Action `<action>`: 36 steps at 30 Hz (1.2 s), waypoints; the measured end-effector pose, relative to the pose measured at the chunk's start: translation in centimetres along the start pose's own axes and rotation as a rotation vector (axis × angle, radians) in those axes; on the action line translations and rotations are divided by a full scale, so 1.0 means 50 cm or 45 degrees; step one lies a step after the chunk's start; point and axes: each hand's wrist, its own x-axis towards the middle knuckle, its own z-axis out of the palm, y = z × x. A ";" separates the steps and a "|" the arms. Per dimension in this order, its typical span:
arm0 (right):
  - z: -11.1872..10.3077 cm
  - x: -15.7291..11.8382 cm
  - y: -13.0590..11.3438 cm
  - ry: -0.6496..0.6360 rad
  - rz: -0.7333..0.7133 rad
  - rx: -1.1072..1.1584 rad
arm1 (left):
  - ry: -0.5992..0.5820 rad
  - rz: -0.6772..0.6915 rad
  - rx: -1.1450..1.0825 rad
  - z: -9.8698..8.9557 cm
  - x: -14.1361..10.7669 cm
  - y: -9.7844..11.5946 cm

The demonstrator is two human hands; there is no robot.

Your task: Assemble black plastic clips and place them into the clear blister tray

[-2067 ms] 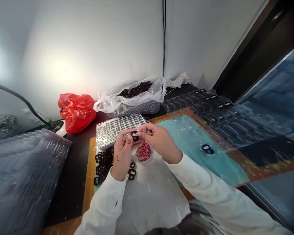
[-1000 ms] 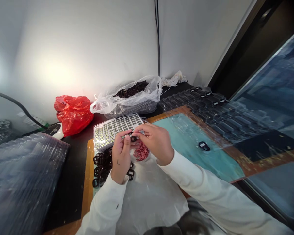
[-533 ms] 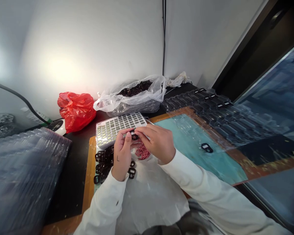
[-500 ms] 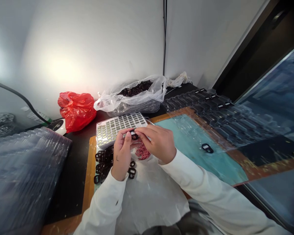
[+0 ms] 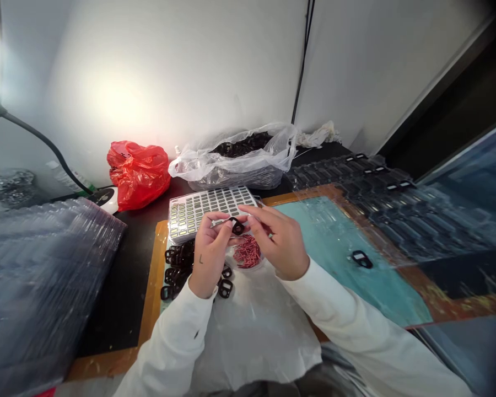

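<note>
My left hand (image 5: 210, 251) pinches a small black plastic part (image 5: 236, 225) between thumb and fingers. Just right of it is my right hand (image 5: 281, 240), its thumb and index finger a little apart near the part; no object shows between them. Behind the hands lies a white tray (image 5: 183, 203) with rows of small rectangular pieces. Below the fingers sits a round dish of small red pieces (image 5: 247, 252). A pile of black parts (image 5: 181, 255) is left of my left hand, with a few more black parts (image 5: 225, 288) beside the wrist.
A red bag (image 5: 143, 176) and a clear bag of dark parts (image 5: 235, 165) stand along the wall. Stacked clear trays (image 5: 45, 286) fill the left. On the right are clear blister trays (image 5: 413, 215) and one black part (image 5: 362, 259) on the teal mat (image 5: 334, 237).
The camera view has shifted. My right thumb and index finger have opened and drawn slightly away from the black part, which stays in my left hand.
</note>
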 end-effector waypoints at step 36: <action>0.012 -0.005 0.012 0.041 -0.001 0.314 | -0.263 -0.287 -0.216 -0.011 -0.001 -0.001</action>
